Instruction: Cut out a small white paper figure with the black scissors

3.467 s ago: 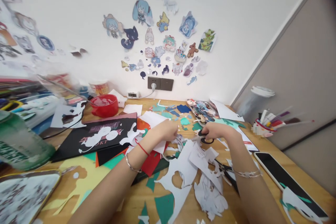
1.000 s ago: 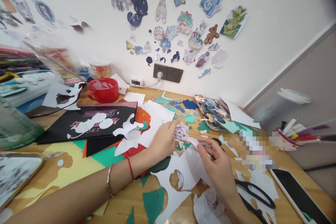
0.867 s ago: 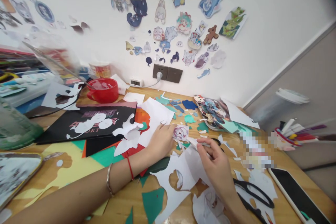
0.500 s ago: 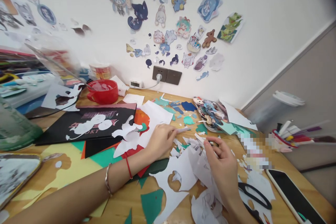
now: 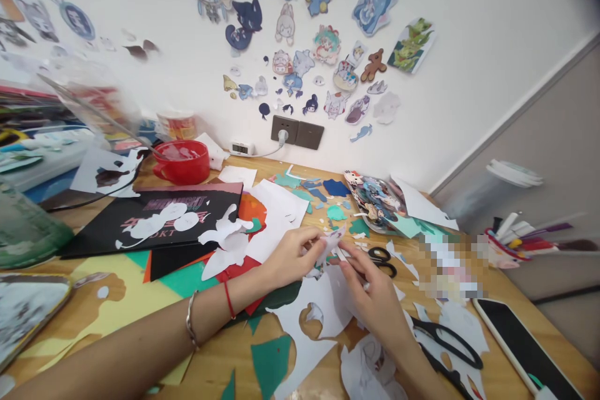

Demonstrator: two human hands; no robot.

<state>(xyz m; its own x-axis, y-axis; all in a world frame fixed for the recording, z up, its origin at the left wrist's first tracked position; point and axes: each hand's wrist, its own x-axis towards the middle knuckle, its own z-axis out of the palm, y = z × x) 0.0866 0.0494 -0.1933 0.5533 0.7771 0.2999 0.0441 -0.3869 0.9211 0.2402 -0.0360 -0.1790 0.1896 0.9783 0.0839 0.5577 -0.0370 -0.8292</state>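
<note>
Since half a second ago both hands have drawn together over the middle of the desk, and the small white paper cut-out [image 5: 332, 241] has lifted off the scraps to sit between them.

At the far left a green translucent bottle [image 5: 21, 231] stands at the edge of the wooden desk [image 5: 220, 356]. Behind it a red round bowl [image 5: 180, 162] sits near the wall, and a black printed card with white silhouette pieces [image 5: 154, 219] lies flat in front of the bowl.

The left hand [image 5: 293, 254], with a red string and a silver bangle on its wrist, pinches the left edge of the cut-out between thumb and fingers. The right hand [image 5: 370, 290] meets it from the other side, thumb and forefinger closed on the cut-out's lower right edge, the remaining fingers curled. The cut-out is held just above the litter of white paper offcuts [image 5: 312, 319], near the desk's centre.

Just right of the hands lie small black-handled scissors [image 5: 380, 259], untouched. Larger black scissors [image 5: 450, 356] rest on scraps beside the right forearm. Further right a dark flat tablet [image 5: 525, 340] lies at the desk's edge, and a holder of pens [image 5: 520, 237] stands beyond it.
</note>
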